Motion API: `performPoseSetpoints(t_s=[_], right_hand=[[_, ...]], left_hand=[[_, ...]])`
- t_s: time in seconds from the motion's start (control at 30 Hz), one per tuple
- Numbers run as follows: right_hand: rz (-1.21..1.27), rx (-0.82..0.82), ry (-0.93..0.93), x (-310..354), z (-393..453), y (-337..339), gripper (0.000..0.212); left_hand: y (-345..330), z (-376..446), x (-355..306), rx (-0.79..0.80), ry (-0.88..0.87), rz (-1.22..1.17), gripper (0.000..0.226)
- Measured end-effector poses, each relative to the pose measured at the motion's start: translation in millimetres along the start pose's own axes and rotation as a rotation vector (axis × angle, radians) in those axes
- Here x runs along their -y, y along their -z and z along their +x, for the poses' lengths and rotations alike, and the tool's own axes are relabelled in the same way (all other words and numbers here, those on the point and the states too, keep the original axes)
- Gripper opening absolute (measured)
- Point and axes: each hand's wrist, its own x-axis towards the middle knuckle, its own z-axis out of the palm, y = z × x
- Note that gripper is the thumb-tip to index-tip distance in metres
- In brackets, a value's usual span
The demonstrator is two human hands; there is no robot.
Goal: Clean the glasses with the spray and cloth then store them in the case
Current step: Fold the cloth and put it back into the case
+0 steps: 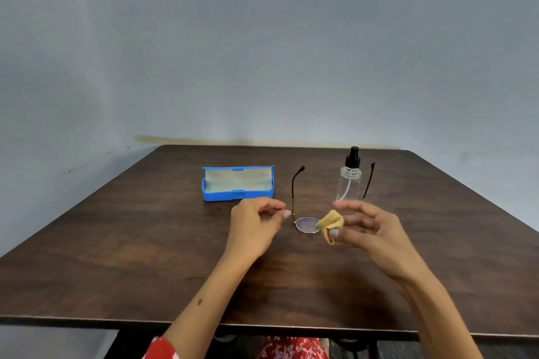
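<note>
Left hand (256, 221): pinches glasses (306, 224) at the hinge.
Right hand (370, 227): pinches cloth (329, 223) against a lens.
Case (237, 183): open, mid-desk (116, 256), well clear of edges.
Spray bottle (350, 178): upright behind the right hand.

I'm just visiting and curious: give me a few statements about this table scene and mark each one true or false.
1. The blue case lies open on the table. True.
2. The right hand pinches a yellow cloth against the glasses. True.
3. The spray bottle lies on its side. False: it stands upright, behind the right hand.
4. The glasses are already in the case. False: they are outside it, in front of the person, with their arms unfolded.
5. The left hand holds the spray bottle. False: it is at the left end of the glasses' frame, far from the bottle.
</note>
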Motion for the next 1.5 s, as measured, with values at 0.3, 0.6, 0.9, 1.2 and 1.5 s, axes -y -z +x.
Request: performPoseSetpoints(t_s=[0.3,0.6,0.9,1.2,1.5], right_hand=[[-0.05,0.31,0.064,1.4,7.3,-41.7,0.031],[-0.128,0.392,0.093,7.0,22.7,-57.1,0.008],[-0.003,0.445,0.095,9.9,25.6,-73.9,0.026],[0.117,0.435,0.089,7.1,24.5,-93.1,0.015],[0.108,0.436,0.019,10.4,28.5,-114.2,0.009]], left_hand=[[24.5,-40.0,-4.6,0.168,-0.023,-0.371,0.018],[43.2,-42.3,5.7,0.161,-0.096,-0.397,0.011],[54.5,-41.1,2.6,0.216,-0.156,-0.312,0.022],[60.5,-43.6,10.8,0.172,-0.038,-0.618,0.019],[76.0,-39.0,12.7,0.127,0.196,-0.676,0.024]])
